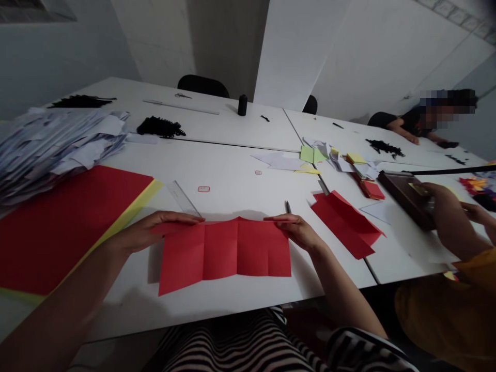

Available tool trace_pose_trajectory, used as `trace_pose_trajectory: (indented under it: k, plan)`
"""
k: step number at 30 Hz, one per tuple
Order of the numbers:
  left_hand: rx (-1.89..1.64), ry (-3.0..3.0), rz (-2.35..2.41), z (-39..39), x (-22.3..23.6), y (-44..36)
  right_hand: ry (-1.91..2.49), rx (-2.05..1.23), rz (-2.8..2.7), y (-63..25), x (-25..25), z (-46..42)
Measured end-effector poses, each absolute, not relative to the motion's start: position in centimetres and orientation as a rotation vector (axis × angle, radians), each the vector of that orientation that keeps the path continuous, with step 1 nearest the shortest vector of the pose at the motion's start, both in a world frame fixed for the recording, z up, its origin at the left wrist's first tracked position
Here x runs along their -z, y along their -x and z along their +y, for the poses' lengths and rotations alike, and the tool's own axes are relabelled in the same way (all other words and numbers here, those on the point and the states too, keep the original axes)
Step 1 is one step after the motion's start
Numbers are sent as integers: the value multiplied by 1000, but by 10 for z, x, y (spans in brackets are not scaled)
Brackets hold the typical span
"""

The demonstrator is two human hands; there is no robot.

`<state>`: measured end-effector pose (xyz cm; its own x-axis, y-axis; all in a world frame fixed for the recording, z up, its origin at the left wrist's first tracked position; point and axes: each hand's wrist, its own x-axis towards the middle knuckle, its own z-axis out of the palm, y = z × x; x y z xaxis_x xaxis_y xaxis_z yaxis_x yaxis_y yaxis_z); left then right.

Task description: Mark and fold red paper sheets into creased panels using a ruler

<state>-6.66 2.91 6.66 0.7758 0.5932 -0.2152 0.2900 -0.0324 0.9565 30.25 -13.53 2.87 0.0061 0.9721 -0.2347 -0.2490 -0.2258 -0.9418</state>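
Observation:
A creased sheet of red paper (pixel 220 250) is held up just over the white table, its vertical folds facing me. My left hand (pixel 163 226) grips its upper left part, fingers along the top edge. At the upper right, my right hand (pixel 297 230) pinches the same sheet between thumb and fingers. Behind the sheet lie a clear ruler (pixel 184 197), partly hidden, and a pen (pixel 287 206). More folded red paper (pixel 344 225) rests to the right of my right hand.
Large red sheets (pixel 73 222) over yellow ones lie left, beside a tall pile of white paper (pixel 62 150). Black cord bundles (pixel 160 126), a black thread spool (pixel 242 105) and paper scraps (pixel 337 157) sit farther back. A co-worker's arm (pixel 451 222) reaches over a brown paper cutter (pixel 406 196) at right.

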Motion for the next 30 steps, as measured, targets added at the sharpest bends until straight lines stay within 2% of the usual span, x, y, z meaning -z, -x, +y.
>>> trace_pose_trajectory:
  k: [3,10,14,17,22,26,30]
  plan:
    - [-264,-1702,592,33,-66,73,1184,-1479,-879,-306,-27,-134]
    - [-446,-1032,1146,28,-46,66,1025,-1386,-596,-302,-9,-128]
    - [-560,-865,1053,15,-33,57,992,-1522,-588,-283,-10,-131]
    - [-672,-861,1000,0,-30,44,895,-1613,-695,-265,-19,-131]
    - [-767,-892,1011,-34,-33,23,913,-1559,-669,-241,-28,-119]
    - [-705,-1009,1020,-62,-23,14,896,-1535,-603,-227,-36,-110]
    - [-652,-1376,1053,-85,-7,8,851,-1516,-581,-219,-40,-103]
